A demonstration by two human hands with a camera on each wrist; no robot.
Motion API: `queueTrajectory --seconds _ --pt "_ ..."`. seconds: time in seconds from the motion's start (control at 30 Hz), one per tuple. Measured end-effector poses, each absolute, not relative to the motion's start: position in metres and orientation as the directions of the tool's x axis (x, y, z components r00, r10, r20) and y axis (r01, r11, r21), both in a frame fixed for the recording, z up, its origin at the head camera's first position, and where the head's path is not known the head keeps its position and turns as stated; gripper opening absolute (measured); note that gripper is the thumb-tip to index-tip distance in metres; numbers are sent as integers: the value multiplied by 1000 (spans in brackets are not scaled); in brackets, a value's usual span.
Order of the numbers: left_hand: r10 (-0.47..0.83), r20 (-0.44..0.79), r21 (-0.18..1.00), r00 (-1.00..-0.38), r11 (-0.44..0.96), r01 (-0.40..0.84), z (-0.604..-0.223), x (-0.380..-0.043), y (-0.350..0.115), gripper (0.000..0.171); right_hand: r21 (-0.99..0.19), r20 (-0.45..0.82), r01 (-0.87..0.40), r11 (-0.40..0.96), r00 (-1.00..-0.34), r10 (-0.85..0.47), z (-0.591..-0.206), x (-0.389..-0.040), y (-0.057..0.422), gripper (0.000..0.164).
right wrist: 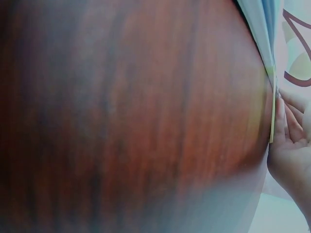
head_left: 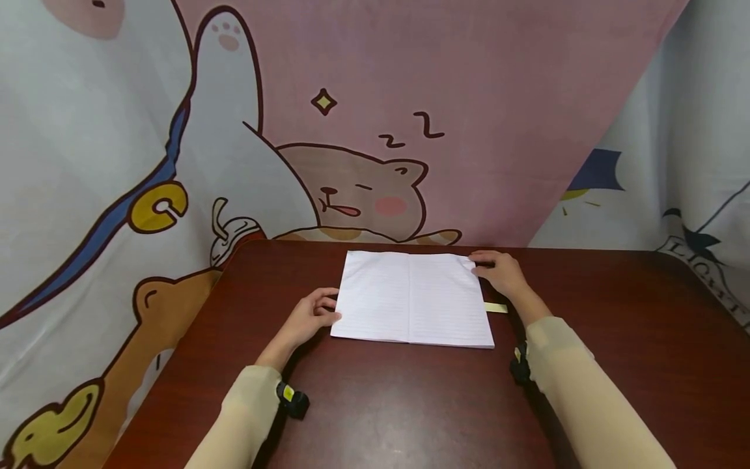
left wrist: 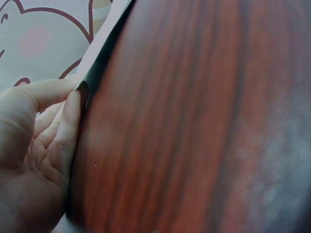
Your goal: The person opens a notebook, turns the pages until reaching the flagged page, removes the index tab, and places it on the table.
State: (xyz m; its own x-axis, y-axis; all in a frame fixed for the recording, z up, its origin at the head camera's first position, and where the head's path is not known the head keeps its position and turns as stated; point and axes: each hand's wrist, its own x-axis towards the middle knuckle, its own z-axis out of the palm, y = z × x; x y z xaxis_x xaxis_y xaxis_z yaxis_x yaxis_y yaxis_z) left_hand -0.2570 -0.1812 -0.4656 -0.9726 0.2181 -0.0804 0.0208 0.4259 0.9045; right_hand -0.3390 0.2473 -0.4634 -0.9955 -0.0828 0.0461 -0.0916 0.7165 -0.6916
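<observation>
An open notebook (head_left: 375, 296) with white, faintly lined pages lies on the dark wooden table. My left hand (head_left: 307, 318) pinches its left edge; in the left wrist view the thumb and a finger of that hand (left wrist: 41, 131) meet over the edge of the notebook (left wrist: 97, 51). At the upper right corner, my right hand (head_left: 499, 272) pinches the page edge between thumb and fingers. A pale yellow strip (head_left: 496, 307) sticks out from the notebook's right side, below the right hand. The right wrist view shows this strip (right wrist: 272, 109) edge-on beside the fingers (right wrist: 293, 114).
The reddish-brown tabletop (head_left: 375, 404) spreads around the notebook. Behind it hangs a cartoon-printed cloth (head_left: 469, 78) that meets the table's back edge and runs down the left side. Each wrist carries a small black camera, such as the left wrist camera (head_left: 295, 402).
</observation>
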Motion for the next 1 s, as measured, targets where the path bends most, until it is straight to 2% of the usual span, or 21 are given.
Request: queueTrajectory --seconds 0.43,0.53,0.77,1.0 --pt "221 -72 905 -973 424 29 -466 -255 -185 52 -693 72 -69 718 -997 -26 -463 -341 239 25" --pt "220 -71 904 -973 426 30 -465 -256 -185 52 -692 68 -54 720 -998 -11 -462 -343 238 26" --pt "216 -68 904 -974 427 32 -464 -256 -184 51 -668 35 -112 736 -992 -119 -462 -347 241 42" --pt "231 -77 902 -970 431 31 -465 -257 -184 51 -668 37 -164 726 -982 -187 -462 -350 247 42"
